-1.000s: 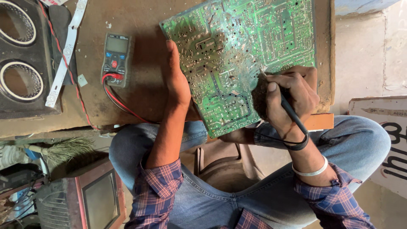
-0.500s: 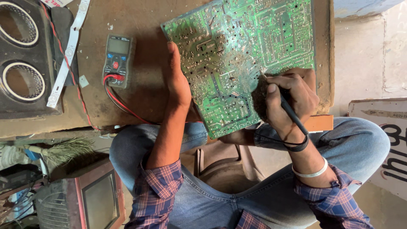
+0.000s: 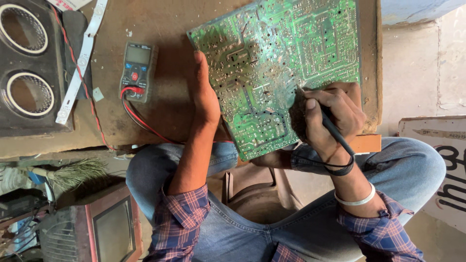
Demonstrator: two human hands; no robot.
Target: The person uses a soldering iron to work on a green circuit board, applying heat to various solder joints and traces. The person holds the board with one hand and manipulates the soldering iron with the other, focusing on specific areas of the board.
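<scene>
Here, right hand (image 3: 330, 116) clenched on black probe (image 3: 335, 128), left hand (image 3: 206, 94) flat, steadying circuit board (image 3: 276, 63).

We see a small grey rectangular screen (image 3: 138, 54) at the top of the dark multimeter (image 3: 137, 72), which lies on the brown surface (image 3: 165, 29). Well below the multimeter, on the floor, stands an old red-framed television (image 3: 104, 230) with a dull grey-green screen (image 3: 112, 233). Above and left of the multimeter, at the picture's edge, lies a white and red label (image 3: 70, 4). Far right of the multimeter leans a white sign (image 3: 439, 165) with black lettering.
</scene>
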